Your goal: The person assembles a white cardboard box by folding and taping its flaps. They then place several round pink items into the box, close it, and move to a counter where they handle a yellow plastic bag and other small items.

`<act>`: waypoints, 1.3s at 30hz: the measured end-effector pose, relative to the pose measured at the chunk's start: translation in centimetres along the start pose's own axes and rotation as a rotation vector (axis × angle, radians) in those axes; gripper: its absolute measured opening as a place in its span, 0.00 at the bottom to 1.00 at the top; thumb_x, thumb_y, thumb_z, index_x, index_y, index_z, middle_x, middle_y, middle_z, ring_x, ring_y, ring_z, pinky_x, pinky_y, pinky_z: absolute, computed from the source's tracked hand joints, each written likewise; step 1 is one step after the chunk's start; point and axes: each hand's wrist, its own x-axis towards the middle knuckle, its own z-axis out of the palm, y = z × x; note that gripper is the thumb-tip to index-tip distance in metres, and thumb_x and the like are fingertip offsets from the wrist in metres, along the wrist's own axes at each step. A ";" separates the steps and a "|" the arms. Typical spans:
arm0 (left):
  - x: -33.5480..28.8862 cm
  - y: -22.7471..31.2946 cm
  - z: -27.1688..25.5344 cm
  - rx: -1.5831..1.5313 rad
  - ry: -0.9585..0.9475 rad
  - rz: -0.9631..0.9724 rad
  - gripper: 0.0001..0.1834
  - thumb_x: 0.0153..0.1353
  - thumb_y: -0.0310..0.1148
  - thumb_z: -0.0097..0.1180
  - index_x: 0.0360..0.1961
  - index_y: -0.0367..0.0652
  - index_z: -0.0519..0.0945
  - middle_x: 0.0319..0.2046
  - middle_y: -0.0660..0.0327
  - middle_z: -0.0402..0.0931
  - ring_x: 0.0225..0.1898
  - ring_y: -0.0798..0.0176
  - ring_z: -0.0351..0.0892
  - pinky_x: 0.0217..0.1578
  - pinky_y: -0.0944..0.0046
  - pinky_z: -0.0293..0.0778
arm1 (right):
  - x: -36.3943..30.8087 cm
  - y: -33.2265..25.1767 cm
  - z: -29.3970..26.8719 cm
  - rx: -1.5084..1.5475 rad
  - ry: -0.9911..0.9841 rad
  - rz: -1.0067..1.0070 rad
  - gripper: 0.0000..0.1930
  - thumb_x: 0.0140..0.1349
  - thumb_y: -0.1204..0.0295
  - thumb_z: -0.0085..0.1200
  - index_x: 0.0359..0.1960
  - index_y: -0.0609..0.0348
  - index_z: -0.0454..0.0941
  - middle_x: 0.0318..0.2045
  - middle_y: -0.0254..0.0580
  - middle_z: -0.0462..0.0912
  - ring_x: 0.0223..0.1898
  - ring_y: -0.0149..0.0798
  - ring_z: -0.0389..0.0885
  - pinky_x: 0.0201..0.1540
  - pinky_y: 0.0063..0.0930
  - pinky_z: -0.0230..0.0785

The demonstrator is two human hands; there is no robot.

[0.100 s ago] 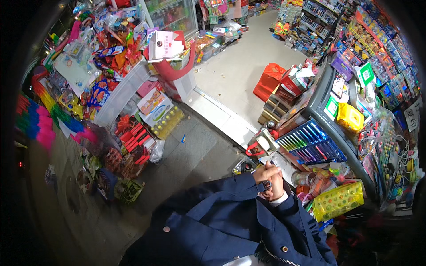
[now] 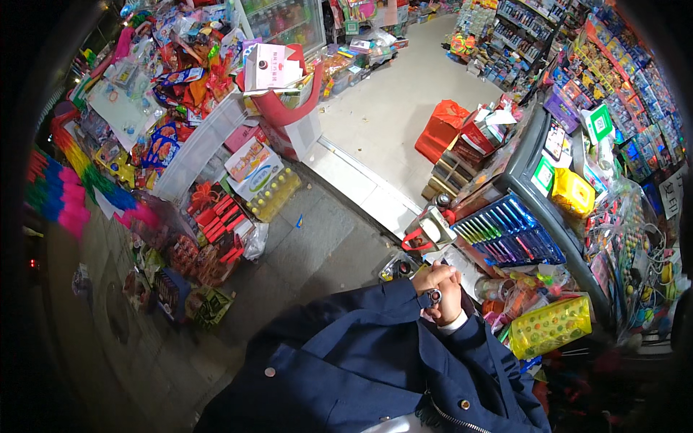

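Note:
My two hands are clasped together in front of my dark blue jacket [image 2: 325, 353]. My left hand [image 2: 434, 276] reaches in from the left with a dark watch [image 2: 434, 296] at its wrist, its fingers folded against the other hand. My right hand [image 2: 450, 299] comes up from below, closed against the left, a white cuff [image 2: 454, 323] showing at its wrist. No object shows between them, though the inner fingers are hidden. Just beyond them lie pale papers [image 2: 460, 264] and a small clear-wrapped package [image 2: 398, 268].
A dark counter [image 2: 521, 162] holds a rack of pens [image 2: 509, 231] and a yellow box [image 2: 572, 191]. Beside my right arm leans a yellow dotted package [image 2: 550, 327]. Piled goods [image 2: 184, 79] stand left. A white threshold [image 2: 361, 187] crosses the floor toward a red bag [image 2: 440, 131].
The whole view has shifted very slightly. My hands stay clasped in the same place.

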 end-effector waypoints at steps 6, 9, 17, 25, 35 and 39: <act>3.0 -3.1 -2.1 -0.490 -0.167 0.159 0.38 0.66 0.66 0.47 0.42 0.35 0.82 0.42 0.53 0.83 0.45 0.57 0.82 0.51 0.58 0.76 | -0.4 -1.4 2.0 -0.736 0.050 -0.687 0.18 0.75 0.69 0.43 0.28 0.67 0.78 0.17 0.44 0.78 0.18 0.36 0.74 0.24 0.29 0.63; 2.6 -4.1 -2.8 -0.585 -0.127 0.117 0.36 0.66 0.65 0.47 0.44 0.37 0.81 0.43 0.53 0.82 0.46 0.56 0.81 0.52 0.57 0.75 | -0.1 -1.6 2.9 -0.523 0.020 -0.585 0.19 0.71 0.73 0.45 0.20 0.66 0.77 0.16 0.48 0.77 0.17 0.42 0.74 0.25 0.35 0.62; 2.3 -5.7 -4.1 -0.823 -0.091 0.029 0.34 0.66 0.64 0.46 0.48 0.42 0.80 0.46 0.51 0.82 0.51 0.54 0.79 0.57 0.54 0.72 | 2.5 0.0 2.4 -0.801 -0.181 -0.894 0.17 0.63 0.74 0.51 0.14 0.62 0.75 0.13 0.49 0.76 0.15 0.50 0.77 0.19 0.42 0.66; 0.6 -5.1 -8.7 -0.749 0.090 0.058 0.30 0.69 0.60 0.44 0.51 0.43 0.78 0.49 0.54 0.81 0.54 0.55 0.78 0.59 0.53 0.70 | 2.4 1.6 4.8 -1.343 -0.240 -0.530 0.19 0.64 0.58 0.54 0.19 0.55 0.82 0.18 0.48 0.81 0.20 0.50 0.82 0.22 0.42 0.73; -6.8 -5.9 -15.3 -0.394 0.588 0.268 0.24 0.70 0.43 0.47 0.60 0.39 0.69 0.62 0.51 0.73 0.64 0.52 0.70 0.67 0.53 0.59 | -2.2 0.0 1.4 -1.171 -0.348 -0.415 0.22 0.63 0.53 0.57 0.20 0.58 0.80 0.17 0.52 0.79 0.21 0.56 0.81 0.25 0.48 0.72; -9.0 -7.3 -14.4 -0.302 0.711 0.191 0.25 0.69 0.42 0.49 0.61 0.39 0.69 0.63 0.50 0.71 0.65 0.52 0.69 0.69 0.51 0.57 | -3.4 0.5 -1.7 -1.165 -0.264 -0.272 0.19 0.60 0.55 0.62 0.23 0.58 0.82 0.19 0.51 0.81 0.23 0.54 0.82 0.27 0.45 0.74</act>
